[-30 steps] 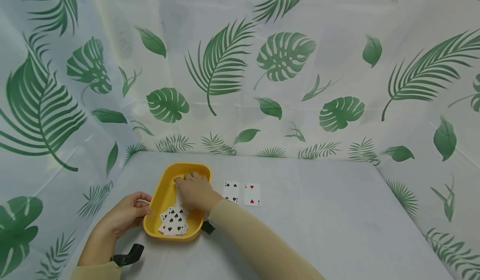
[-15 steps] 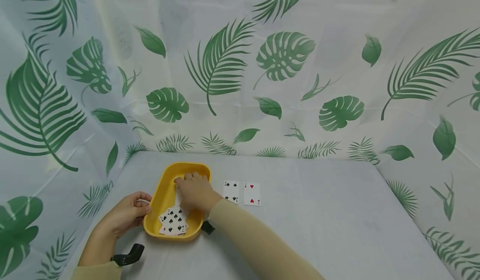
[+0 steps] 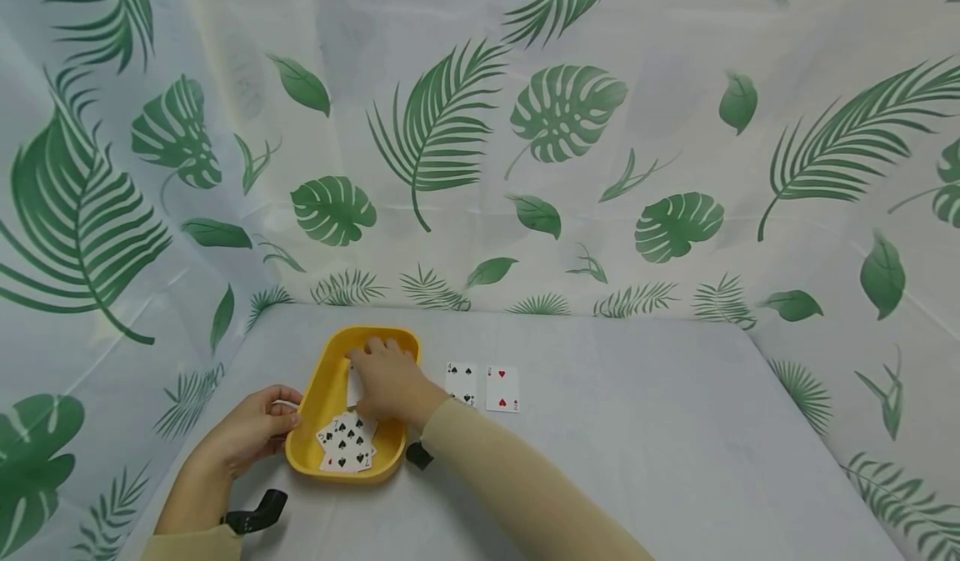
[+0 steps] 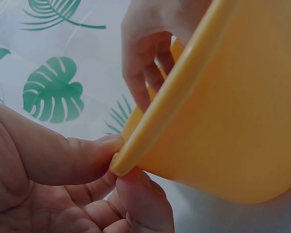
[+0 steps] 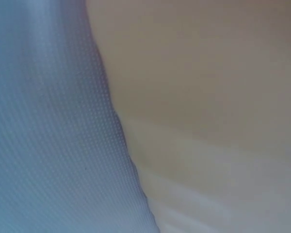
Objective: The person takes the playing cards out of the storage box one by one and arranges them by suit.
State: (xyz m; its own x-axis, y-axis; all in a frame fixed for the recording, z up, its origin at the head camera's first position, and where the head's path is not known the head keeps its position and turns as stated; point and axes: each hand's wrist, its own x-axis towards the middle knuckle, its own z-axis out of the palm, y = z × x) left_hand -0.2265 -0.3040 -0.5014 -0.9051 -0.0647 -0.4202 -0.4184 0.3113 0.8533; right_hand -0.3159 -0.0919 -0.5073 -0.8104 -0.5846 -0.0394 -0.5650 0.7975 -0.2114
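Observation:
My left hand pinches the left rim of a yellow plastic tray between thumb and fingers; the left wrist view shows that grip on the rim closely. My right hand reaches down inside the far part of the tray, its fingers bent downward. A white playing card shows partly from under this hand; whether the fingers grip it I cannot tell. In the tray's near end lies a loose pile of playing cards, a seven of spades on top.
Right of the tray, a four of spades and a two of hearts lie face up side by side on the pale tablecloth. Leaf-printed sheets stand around the table. The right wrist view is mostly a blurred yellowish surface beside cloth.
My right hand shifts slightly inside the tray, and more of the card beside it shows. The pile at the near end has shifted a little. My left hand keeps its hold on the rim.

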